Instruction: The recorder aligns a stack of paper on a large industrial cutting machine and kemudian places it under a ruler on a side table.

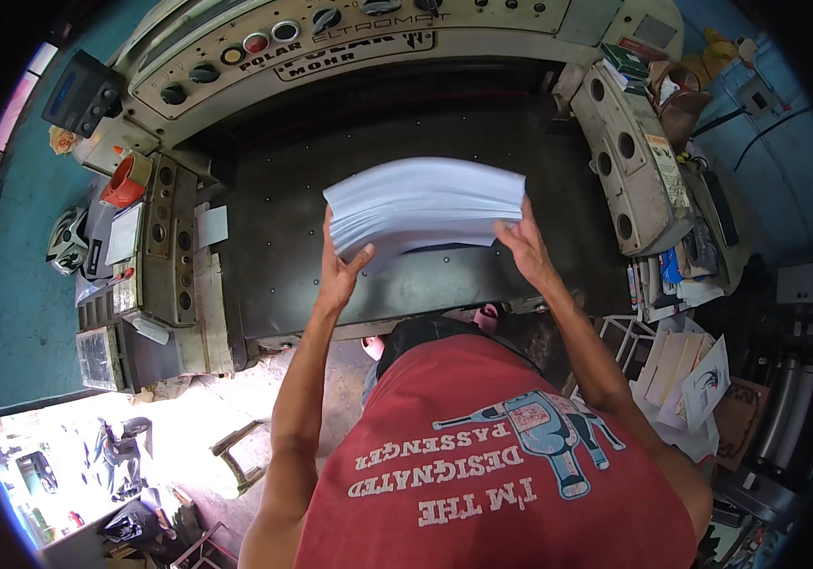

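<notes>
A thick stack of white paper (430,194) is held up between my two hands, over the dark metal bed (283,275) of a large paper cutting machine. The stack bows upward in the middle, and its sheets fan apart along the near edge. My left hand (338,275) grips the left end, thumb on the near side. At the right end my right hand (524,242) is closed on the paper, thumb pressed on the near face. The fingers behind the stack are mostly hidden.
The machine's control panel (283,57), with knobs and buttons, spans the far side. Side guides with round holes stand left (171,237) and right (629,156). An orange cup (125,182) sits on the left. Papers and cardboard (681,370) are piled at the lower right.
</notes>
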Motion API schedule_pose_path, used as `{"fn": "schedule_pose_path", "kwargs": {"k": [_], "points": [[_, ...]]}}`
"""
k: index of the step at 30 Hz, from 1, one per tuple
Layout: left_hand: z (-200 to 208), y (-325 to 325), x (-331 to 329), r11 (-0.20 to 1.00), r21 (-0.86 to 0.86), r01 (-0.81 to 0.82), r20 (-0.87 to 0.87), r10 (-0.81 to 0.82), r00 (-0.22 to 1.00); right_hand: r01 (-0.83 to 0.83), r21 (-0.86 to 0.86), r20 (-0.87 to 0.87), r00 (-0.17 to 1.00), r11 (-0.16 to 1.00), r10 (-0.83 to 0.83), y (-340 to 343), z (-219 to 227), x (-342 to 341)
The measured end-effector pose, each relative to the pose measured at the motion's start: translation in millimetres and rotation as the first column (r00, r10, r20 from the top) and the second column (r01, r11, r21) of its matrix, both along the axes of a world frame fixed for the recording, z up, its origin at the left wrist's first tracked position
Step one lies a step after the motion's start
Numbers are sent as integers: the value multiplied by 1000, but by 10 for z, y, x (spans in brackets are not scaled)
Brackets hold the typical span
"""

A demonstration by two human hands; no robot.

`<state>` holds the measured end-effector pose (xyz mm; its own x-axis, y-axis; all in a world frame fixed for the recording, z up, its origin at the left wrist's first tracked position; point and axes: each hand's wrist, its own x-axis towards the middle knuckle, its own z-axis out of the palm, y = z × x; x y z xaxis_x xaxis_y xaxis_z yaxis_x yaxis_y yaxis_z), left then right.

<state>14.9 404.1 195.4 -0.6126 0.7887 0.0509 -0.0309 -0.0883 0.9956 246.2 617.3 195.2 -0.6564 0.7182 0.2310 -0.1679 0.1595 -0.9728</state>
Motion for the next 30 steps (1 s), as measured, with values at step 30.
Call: {"fn": "schedule_pose_path", "kwargs": {"k": [30], "points": [[-220,208,-218,994,-75,-84,-235,64,970,-48,100,134,990,994,35,300,-15,-273]]}}
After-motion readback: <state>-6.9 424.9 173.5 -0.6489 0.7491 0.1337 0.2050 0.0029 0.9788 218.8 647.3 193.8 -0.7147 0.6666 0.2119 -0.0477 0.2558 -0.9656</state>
